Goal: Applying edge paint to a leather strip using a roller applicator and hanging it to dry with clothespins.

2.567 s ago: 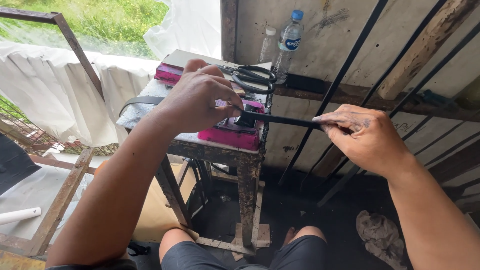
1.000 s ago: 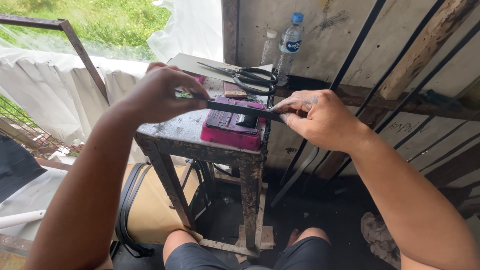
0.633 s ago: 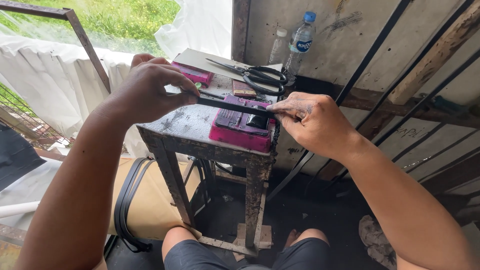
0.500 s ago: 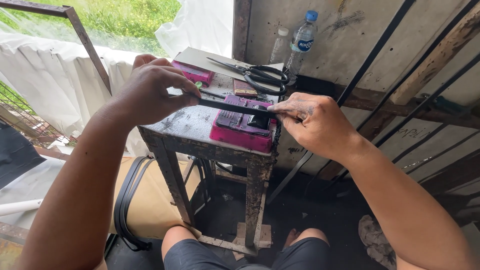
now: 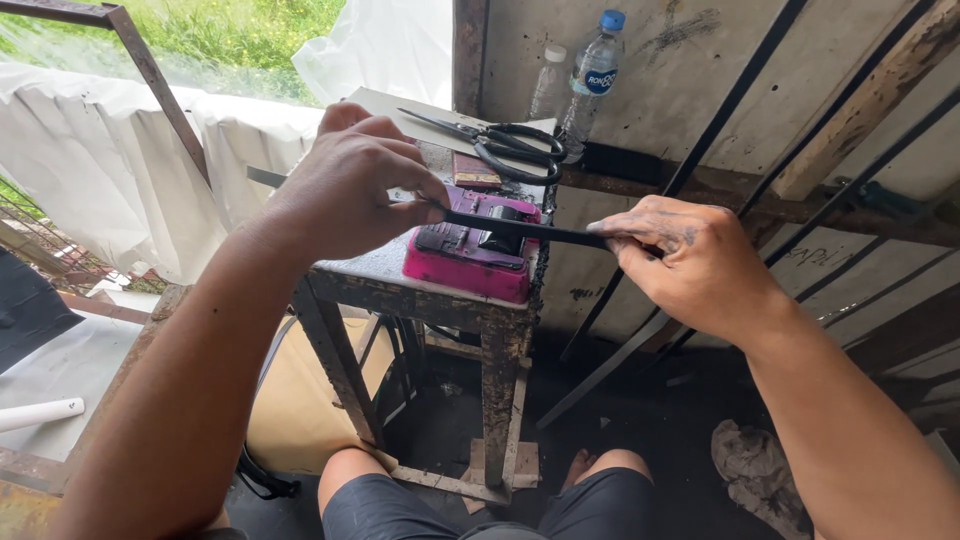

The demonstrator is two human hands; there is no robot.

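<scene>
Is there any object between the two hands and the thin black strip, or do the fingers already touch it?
Nothing visible stands between. The left hand pinches one end of the thin black strip, the right hand the other, stretched above the pink block-shaped device on the rusty metal stand.

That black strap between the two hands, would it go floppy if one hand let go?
Probably. The black strap is thin and flat, straight only where the left hand and right hand pull it taut over the pink block. It looks light, likely drooping once released.

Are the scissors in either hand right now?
No, the scissors lie on the stand behind the pink device; both hands grip the black strip.
</scene>
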